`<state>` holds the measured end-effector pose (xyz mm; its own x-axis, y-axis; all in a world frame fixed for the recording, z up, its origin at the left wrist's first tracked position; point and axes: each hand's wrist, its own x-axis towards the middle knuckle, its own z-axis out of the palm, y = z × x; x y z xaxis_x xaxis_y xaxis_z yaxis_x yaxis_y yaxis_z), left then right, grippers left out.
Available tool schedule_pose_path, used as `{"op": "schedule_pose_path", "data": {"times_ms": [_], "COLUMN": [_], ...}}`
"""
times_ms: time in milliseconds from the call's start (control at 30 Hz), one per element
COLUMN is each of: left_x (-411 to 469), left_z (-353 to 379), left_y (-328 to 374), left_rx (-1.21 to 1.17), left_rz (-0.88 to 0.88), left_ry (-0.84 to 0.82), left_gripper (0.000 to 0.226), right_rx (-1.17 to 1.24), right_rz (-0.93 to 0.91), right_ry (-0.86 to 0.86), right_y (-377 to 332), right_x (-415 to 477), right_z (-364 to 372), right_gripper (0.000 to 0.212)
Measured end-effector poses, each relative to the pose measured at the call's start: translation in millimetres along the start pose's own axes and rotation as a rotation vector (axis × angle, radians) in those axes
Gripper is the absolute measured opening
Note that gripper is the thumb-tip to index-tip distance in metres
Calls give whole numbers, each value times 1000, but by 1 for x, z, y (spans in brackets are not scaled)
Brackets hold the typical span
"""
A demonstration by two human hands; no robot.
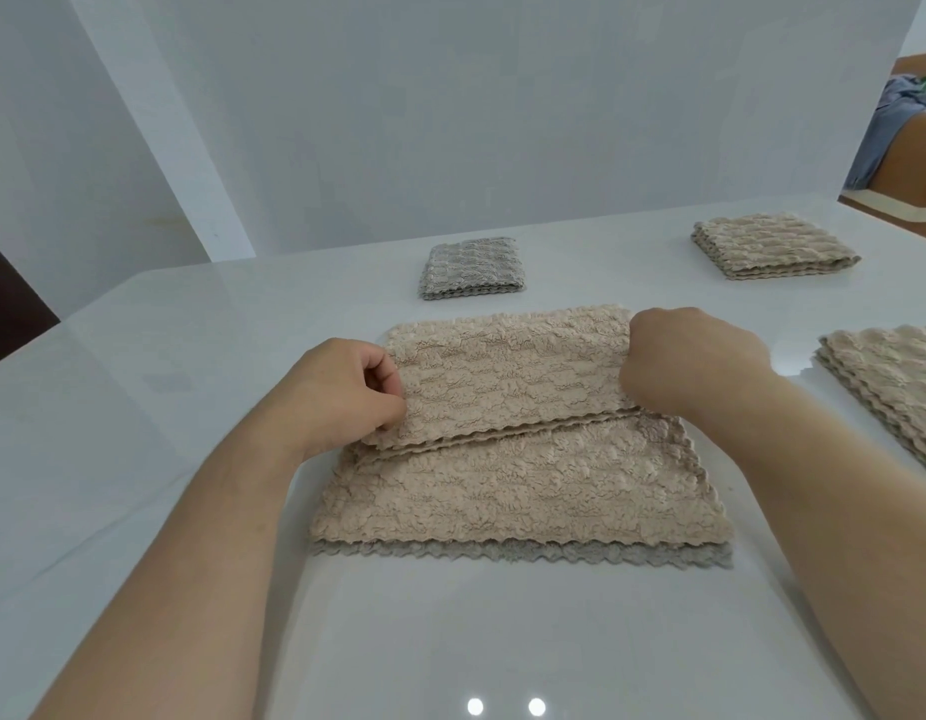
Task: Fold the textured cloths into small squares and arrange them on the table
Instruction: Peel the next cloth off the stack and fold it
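Note:
A beige textured cloth lies folded over toward me, its near edge across the middle of a stack of flat cloths on the white table. My left hand pinches the folded cloth's left edge. My right hand grips its right edge with curled fingers. The stack's bottom cloth is grey. A folded grey square sits behind the stack. At the back right lies a folded beige square.
Another pile of beige cloths lies at the right edge of the table. White walls stand behind the table. A cardboard box and blue fabric show past the table's far right corner.

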<state>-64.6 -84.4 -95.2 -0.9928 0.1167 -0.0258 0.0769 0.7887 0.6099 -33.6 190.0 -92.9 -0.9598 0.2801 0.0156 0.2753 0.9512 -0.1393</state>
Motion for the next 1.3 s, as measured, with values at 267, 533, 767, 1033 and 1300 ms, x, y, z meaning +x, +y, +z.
{"op": "schedule_pose_path", "data": {"times_ms": [267, 533, 767, 1033, 1300], "left_x": [1, -3, 29, 38, 47], "left_z": [6, 18, 70, 67, 50], "left_y": [-1, 22, 26, 10, -16], "left_rx": [82, 87, 406, 546, 397], "left_rz": [55, 466, 463, 251, -4], "left_ry": [-63, 402, 80, -113, -90], "left_gripper": [16, 26, 52, 69, 64], "right_rx": [-46, 112, 102, 63, 142], "right_rz": [-7, -257, -584, -394, -160], "right_ry": [-18, 390, 36, -92, -165], "right_y": [0, -15, -43, -32, 1], "right_x": [1, 12, 21, 34, 45], "right_z": [3, 17, 49, 54, 45], "right_gripper": [9, 32, 57, 66, 64]}}
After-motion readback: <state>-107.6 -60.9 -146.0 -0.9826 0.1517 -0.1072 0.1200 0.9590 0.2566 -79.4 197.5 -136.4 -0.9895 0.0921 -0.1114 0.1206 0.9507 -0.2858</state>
